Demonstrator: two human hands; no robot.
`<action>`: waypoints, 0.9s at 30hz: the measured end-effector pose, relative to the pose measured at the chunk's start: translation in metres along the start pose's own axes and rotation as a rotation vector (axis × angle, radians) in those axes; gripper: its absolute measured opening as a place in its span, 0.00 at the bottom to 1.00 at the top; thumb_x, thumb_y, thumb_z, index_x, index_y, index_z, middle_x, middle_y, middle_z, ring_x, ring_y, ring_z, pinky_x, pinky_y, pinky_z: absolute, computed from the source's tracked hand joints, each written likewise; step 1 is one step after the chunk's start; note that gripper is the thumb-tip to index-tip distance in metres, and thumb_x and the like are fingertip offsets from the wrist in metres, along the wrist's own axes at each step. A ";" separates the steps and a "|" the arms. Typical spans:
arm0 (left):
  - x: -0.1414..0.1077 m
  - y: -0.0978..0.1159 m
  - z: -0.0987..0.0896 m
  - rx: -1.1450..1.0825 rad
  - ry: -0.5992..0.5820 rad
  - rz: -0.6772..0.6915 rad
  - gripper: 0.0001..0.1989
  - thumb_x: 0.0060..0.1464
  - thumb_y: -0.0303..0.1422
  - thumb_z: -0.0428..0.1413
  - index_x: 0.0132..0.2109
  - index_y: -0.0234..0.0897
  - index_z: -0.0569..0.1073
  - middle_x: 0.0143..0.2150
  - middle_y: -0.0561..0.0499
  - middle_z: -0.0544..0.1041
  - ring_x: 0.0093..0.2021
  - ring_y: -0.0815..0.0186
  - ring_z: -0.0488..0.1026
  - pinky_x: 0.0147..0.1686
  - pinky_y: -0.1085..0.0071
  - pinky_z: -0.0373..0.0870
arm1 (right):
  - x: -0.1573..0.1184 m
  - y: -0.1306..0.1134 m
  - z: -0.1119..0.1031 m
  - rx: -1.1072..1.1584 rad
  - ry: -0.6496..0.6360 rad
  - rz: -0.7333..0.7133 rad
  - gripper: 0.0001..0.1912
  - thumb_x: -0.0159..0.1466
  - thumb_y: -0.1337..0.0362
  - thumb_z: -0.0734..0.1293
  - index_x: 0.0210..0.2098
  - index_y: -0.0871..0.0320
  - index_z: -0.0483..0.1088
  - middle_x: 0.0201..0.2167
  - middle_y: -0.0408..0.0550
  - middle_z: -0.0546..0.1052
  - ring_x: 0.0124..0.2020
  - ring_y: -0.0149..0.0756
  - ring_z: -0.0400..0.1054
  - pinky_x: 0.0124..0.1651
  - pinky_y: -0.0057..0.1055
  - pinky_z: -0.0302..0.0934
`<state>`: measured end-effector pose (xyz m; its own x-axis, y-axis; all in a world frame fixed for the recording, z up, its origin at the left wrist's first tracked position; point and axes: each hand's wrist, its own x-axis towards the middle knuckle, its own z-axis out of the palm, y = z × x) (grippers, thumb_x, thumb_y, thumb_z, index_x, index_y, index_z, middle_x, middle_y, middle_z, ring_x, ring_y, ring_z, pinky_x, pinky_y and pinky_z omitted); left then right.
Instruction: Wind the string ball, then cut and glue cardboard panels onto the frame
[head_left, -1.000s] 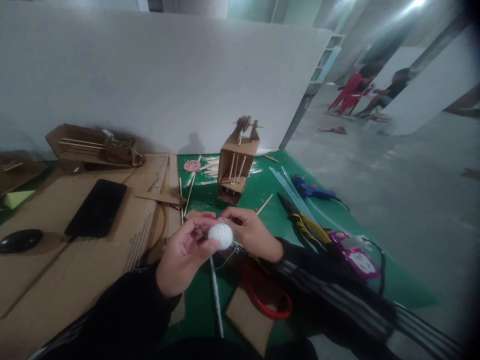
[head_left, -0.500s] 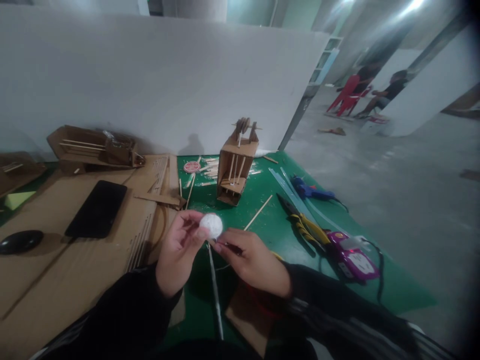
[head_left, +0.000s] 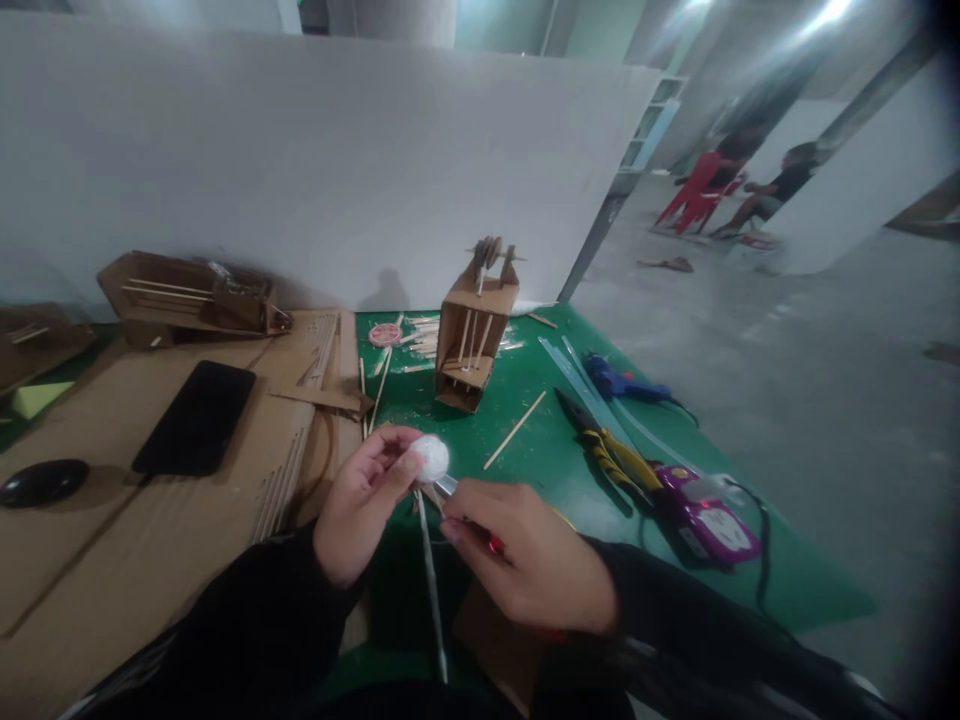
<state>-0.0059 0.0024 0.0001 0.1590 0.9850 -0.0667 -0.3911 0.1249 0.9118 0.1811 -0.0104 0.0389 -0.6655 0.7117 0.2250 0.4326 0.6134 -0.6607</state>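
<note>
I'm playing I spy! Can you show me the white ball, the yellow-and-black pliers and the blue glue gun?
White ball [head_left: 434, 458]: head view, on its round front.
Pliers [head_left: 630, 460]: head view, on a yellow handle.
Glue gun [head_left: 619, 382]: head view, on its blue body.

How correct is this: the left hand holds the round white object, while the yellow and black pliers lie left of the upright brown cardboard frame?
The pliers lie right of the frame, not left, in the head view; the left hand does hold the round object.
</note>
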 end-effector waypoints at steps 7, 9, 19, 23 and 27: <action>-0.005 0.000 -0.003 0.019 -0.177 -0.085 0.12 0.57 0.38 0.61 0.47 0.38 0.75 0.41 0.49 0.77 0.38 0.70 0.73 0.40 0.75 0.68 | 0.015 -0.005 -0.041 -0.112 0.086 -0.198 0.09 0.67 0.71 0.58 0.33 0.60 0.68 0.28 0.46 0.67 0.27 0.31 0.59 0.29 0.26 0.53; -0.006 0.000 -0.003 -0.014 -0.233 -0.103 0.12 0.57 0.37 0.61 0.47 0.38 0.75 0.39 0.50 0.76 0.37 0.70 0.72 0.39 0.75 0.68 | 0.024 0.001 -0.044 -0.098 0.112 -0.231 0.08 0.68 0.70 0.60 0.34 0.61 0.70 0.28 0.46 0.68 0.28 0.31 0.61 0.30 0.27 0.54; -0.006 -0.003 -0.005 -0.065 -0.163 0.007 0.06 0.55 0.35 0.62 0.39 0.39 0.76 0.37 0.53 0.73 0.33 0.73 0.70 0.33 0.77 0.69 | 0.045 0.032 -0.020 0.217 0.240 -0.046 0.11 0.67 0.60 0.66 0.31 0.59 0.72 0.27 0.45 0.73 0.28 0.31 0.65 0.31 0.26 0.58; -0.004 -0.005 -0.002 -0.052 -0.113 0.020 0.07 0.52 0.33 0.64 0.39 0.39 0.79 0.45 0.50 0.75 0.39 0.68 0.74 0.41 0.73 0.72 | 0.047 0.040 -0.007 0.309 0.278 0.062 0.09 0.66 0.61 0.65 0.32 0.60 0.72 0.27 0.44 0.74 0.28 0.30 0.65 0.30 0.25 0.59; -0.002 -0.002 0.003 -0.044 -0.105 0.031 0.15 0.47 0.30 0.68 0.43 0.40 0.77 0.50 0.51 0.73 0.41 0.69 0.75 0.41 0.73 0.73 | 0.048 0.045 0.001 0.297 0.310 0.114 0.10 0.66 0.61 0.65 0.32 0.60 0.72 0.27 0.43 0.74 0.28 0.30 0.65 0.31 0.25 0.58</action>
<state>-0.0025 0.0001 -0.0005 0.2394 0.9709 0.0058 -0.4361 0.1022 0.8941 0.1682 0.0506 0.0188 -0.3899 0.8660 0.3129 0.2692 0.4322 -0.8606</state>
